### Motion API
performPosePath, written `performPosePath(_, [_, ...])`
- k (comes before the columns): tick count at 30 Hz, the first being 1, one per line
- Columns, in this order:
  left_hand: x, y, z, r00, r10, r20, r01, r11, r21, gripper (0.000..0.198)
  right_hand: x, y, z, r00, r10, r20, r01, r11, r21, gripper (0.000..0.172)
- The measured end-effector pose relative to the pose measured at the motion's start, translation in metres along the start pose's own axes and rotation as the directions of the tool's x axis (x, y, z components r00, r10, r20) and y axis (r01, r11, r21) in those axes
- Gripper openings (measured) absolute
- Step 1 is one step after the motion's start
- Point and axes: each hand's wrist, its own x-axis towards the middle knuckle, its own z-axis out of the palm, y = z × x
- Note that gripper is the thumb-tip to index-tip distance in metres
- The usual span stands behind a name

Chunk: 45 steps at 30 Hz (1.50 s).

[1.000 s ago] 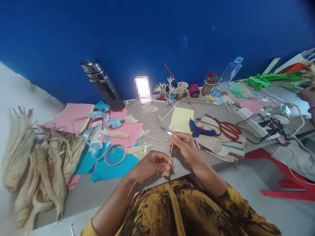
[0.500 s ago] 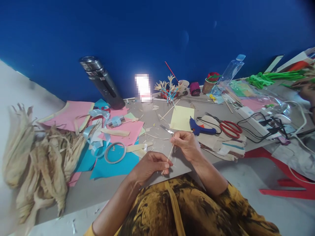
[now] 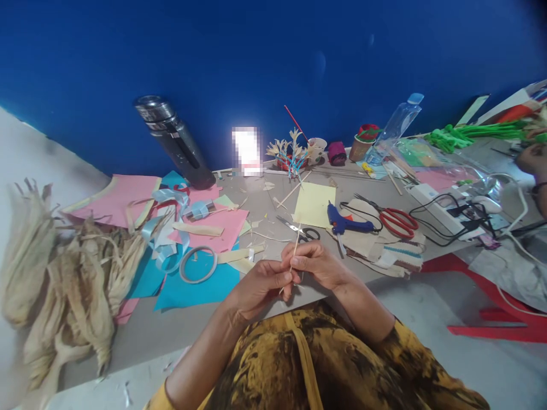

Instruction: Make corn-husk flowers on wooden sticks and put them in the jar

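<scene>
A thin wooden stick (image 3: pixel 294 250) stands nearly upright between both hands, over the near edge of the grey table (image 3: pixel 273 205). My left hand (image 3: pixel 260 285) pinches its lower part. My right hand (image 3: pixel 318 263) pinches it just above, fingertips touching the left hand's. Small black-handled scissors (image 3: pixel 299 229) lie just beyond the stick's tip. A roll of tape (image 3: pixel 198 264) rests on blue paper (image 3: pixel 188 285) to the left.
Dried corn husks (image 3: pixel 64 279) pile up at the left. Pink paper (image 3: pixel 222 225), a yellow sheet (image 3: pixel 314 204), a blue glue gun (image 3: pixel 344 223), red scissors (image 3: pixel 397 219), a dark flask (image 3: pixel 175 142), a plastic bottle (image 3: pixel 391 130) and a power strip (image 3: pixel 444 213) lie around. Another person's hand (image 3: pixel 532 162) shows at the right edge.
My right hand has slid down the stick toward my left hand, so the two now meet. The stick's upper end now sticks out above them, and the small scissors have come into view.
</scene>
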Motion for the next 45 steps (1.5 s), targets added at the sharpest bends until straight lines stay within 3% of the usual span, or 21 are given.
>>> performPosePath(2, [-0.002, 0.0, 0.0, 1.0, 0.004, 0.003, -0.004, 1.0, 0.022, 0.033, 0.001, 0.0, 0.002, 0.996, -0.023, -0.09, 0.024, 1.0, 0.008, 0.023])
performPosePath(6, [-0.005, -0.002, -0.001, 1.0, 0.016, 0.005, -0.016, 0.994, 0.111, 0.035, 0.003, 0.0, 0.009, 0.968, -0.039, -0.246, 0.056, 0.997, 0.061, 0.036])
performPosePath(10, [-0.005, -0.008, 0.0, 0.996, 0.054, -0.072, -0.043, 0.988, 0.148, 0.032, 0.004, 0.003, 0.013, 0.927, -0.067, -0.368, 0.099, 0.993, 0.069, 0.045])
performPosePath(13, [-0.004, -0.013, -0.001, 0.99, 0.061, -0.129, -0.046, 0.992, 0.116, 0.03, 0.0, 0.007, 0.007, 0.955, -0.055, -0.291, 0.078, 0.995, 0.068, 0.037])
performPosePath(16, [-0.003, -0.017, -0.002, 0.998, -0.001, -0.07, 0.003, 1.0, 0.026, 0.033, -0.008, 0.009, 0.001, 0.999, 0.033, -0.023, -0.03, 0.994, 0.106, 0.041])
performPosePath(18, [-0.004, -0.02, -0.002, 1.0, -0.028, -0.005, 0.028, 0.999, -0.019, 0.034, -0.014, 0.009, -0.001, 0.988, 0.075, 0.136, -0.093, 0.987, 0.133, 0.053])
performPosePath(21, [-0.006, -0.025, 0.0, 0.999, -0.02, 0.026, 0.021, 0.999, -0.042, 0.033, -0.019, 0.011, 0.0, 0.972, 0.074, 0.221, -0.108, 0.983, 0.146, 0.039])
performPosePath(25, [-0.011, -0.027, 0.002, 0.999, 0.009, -0.046, -0.006, 0.998, 0.062, 0.032, -0.02, 0.018, 0.0, 0.999, -0.009, 0.052, 0.008, 1.0, 0.001, 0.021])
performPosePath(29, [-0.016, -0.025, 0.004, 0.991, 0.02, -0.131, 0.006, 0.981, 0.194, 0.032, -0.021, 0.022, 0.004, 0.991, -0.088, -0.098, 0.074, 0.988, -0.139, 0.014])
performPosePath(34, [-0.016, -0.021, 0.012, 0.969, 0.092, -0.23, -0.025, 0.96, 0.278, 0.029, -0.022, 0.014, 0.013, 0.984, -0.126, -0.124, 0.095, 0.968, -0.233, 0.027])
performPosePath(38, [-0.011, -0.015, 0.016, 0.957, 0.19, -0.218, -0.104, 0.93, 0.352, 0.035, -0.014, 0.005, 0.016, 0.975, -0.194, -0.108, 0.147, 0.928, -0.343, 0.04])
performPosePath(41, [-0.007, -0.005, 0.012, 0.956, 0.221, -0.195, -0.137, 0.919, 0.37, 0.037, 0.0, -0.003, 0.017, 0.969, -0.224, -0.108, 0.169, 0.913, -0.372, 0.046])
performPosePath(45, [-0.001, 0.014, -0.001, 0.945, 0.257, -0.202, -0.163, 0.906, 0.391, 0.038, 0.029, -0.021, 0.021, 0.981, -0.142, -0.131, 0.091, 0.939, -0.331, 0.045])
